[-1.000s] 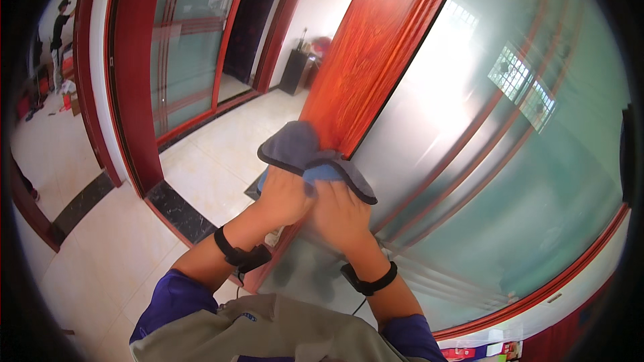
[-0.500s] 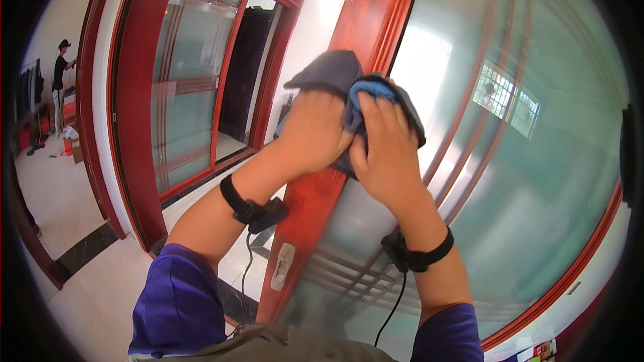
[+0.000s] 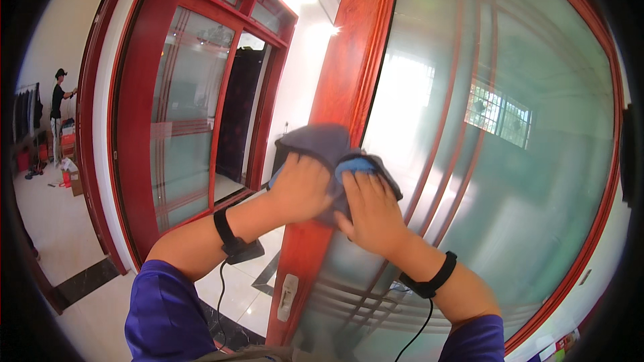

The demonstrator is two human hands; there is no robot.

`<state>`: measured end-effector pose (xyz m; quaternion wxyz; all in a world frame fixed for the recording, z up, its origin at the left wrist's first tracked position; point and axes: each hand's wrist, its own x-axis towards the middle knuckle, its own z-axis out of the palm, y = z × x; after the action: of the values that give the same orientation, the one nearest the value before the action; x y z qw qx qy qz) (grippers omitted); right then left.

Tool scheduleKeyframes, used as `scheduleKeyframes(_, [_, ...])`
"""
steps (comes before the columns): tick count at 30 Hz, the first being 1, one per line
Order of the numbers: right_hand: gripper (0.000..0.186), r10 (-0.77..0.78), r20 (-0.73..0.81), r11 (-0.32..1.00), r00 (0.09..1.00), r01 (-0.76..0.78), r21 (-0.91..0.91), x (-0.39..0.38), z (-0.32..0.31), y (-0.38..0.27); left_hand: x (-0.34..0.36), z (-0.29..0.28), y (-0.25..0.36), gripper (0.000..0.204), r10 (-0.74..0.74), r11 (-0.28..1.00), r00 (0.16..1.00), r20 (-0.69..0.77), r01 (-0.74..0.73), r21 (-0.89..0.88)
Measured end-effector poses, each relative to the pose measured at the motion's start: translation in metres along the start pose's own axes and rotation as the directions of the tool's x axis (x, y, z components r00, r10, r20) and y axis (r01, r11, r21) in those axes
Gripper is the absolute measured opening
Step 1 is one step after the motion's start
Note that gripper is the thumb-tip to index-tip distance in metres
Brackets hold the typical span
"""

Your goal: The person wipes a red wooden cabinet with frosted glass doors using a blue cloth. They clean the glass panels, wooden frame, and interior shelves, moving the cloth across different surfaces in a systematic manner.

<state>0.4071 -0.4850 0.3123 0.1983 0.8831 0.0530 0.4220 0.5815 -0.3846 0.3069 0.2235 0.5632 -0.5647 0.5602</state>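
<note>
A dark grey and blue cloth [image 3: 314, 139] is wrapped around the red wooden edge [image 3: 343, 60] of a frosted-glass sliding door. My left hand [image 3: 300, 188] grips it on the left side of this upright, knuckles up and fingertips partly tucked into the fabric. On the right side, my right hand [image 3: 371, 213] presses a folded part with blue lining against the wood beside the glass [image 3: 530, 188]. The hands are close together, and whether this is one cloth or two I cannot tell. Lower on the upright sits a recessed metal door pull [image 3: 288, 298].
Black straps with small devices and cables circle both wrists. Behind on the left stands another red-framed glass sliding door [image 3: 191, 107], partly open. Farther left, through a doorway, a person in dark clothes [image 3: 59, 104] stands near hanging clothes [image 3: 25, 110] and boxes.
Both hands and the cloth have slid down the door's upright, staying on it. The view has tilted up a little, bringing red hanging ornaments into sight at the top.
</note>
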Motion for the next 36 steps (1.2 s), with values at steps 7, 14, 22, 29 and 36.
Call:
scheduleKeyframes(7, [0.079,-0.067,-0.227,0.984,0.972,0.027,-0.175,0.078,-0.041,0.049,0.099,-0.016,-0.044,0.033,0.121,0.986,0.951,-0.286,-0.081,0.147])
scheduleKeyframes(14, [0.076,-0.133,-0.460,0.918,0.878,-0.065,-0.390,0.162,-0.084,0.103,0.206,-0.029,-0.091,0.040,0.006,0.985,0.951,-0.309,0.048,0.164])
scheduleKeyframes(22, [0.070,-0.090,-0.486,0.891,0.870,-0.148,-0.429,0.170,-0.087,0.108,0.223,-0.025,-0.091,0.046,-0.144,0.980,0.910,-0.388,0.185,0.071])
scheduleKeyframes(29, [0.071,-0.101,-0.376,0.934,0.921,-0.043,-0.355,0.111,-0.063,0.087,0.160,-0.014,-0.056,0.034,-0.230,0.973,0.930,-0.287,0.230,-0.034])
scheduleKeyframes(36, [0.074,-0.042,-0.272,0.994,0.961,0.014,-0.104,0.042,-0.024,0.040,0.049,0.007,0.004,0.047,-0.322,0.946,0.918,-0.232,0.303,-0.116])
